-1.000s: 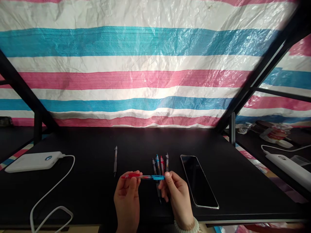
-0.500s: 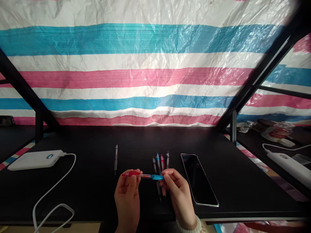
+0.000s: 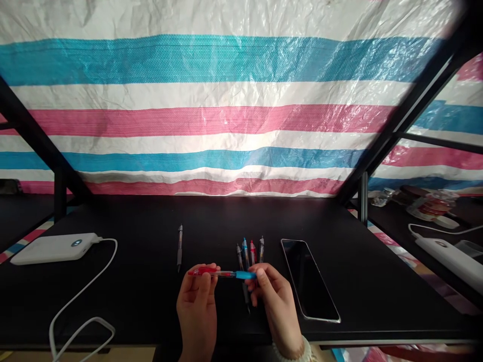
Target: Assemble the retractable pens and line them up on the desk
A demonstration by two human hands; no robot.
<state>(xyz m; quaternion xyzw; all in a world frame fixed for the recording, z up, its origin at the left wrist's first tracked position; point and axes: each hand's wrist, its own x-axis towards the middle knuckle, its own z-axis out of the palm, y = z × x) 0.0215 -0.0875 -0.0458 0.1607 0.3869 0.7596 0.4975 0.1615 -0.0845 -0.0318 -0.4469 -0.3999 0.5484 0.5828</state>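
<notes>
A striped plastic sheet (image 3: pixel 211 120) in white, blue and pink rises behind everything, and a black tabletop (image 3: pixel 136 216) spreads out below it. Over the near part of that top are the person's two bare hands. The left hand (image 3: pixel 198 301) has thumb and fingers pinched together on the red end of a pen; the right hand (image 3: pixel 277 296) has thumb and fingertips closed around the tip of its blue end. A smartphone (image 3: pixel 310 279) lies slantwise just beyond the right hand, while a white power bank (image 3: pixel 53 248) with its white cable (image 3: pixel 95 282) sits well apart on the left.

Smaller again are the loose pens. A grey-gripped pen (image 3: pixel 179 249) lies alone, nearer the left hand; past the right fingers lie a blue pen (image 3: pixel 245 251), a red pen (image 3: pixel 252 251) and two dark-ended pens (image 3: pixel 261 249), all pointing roughly away from the person.

The held red-and-blue ballpoint pen (image 3: pixel 226 274) is level between the hands, its long axis running straight from one pinch to the other — nearly square across the grouped pens. Its clear middle is bare; the blue section — close against the right fingertips — covers part of that group from view.
</notes>
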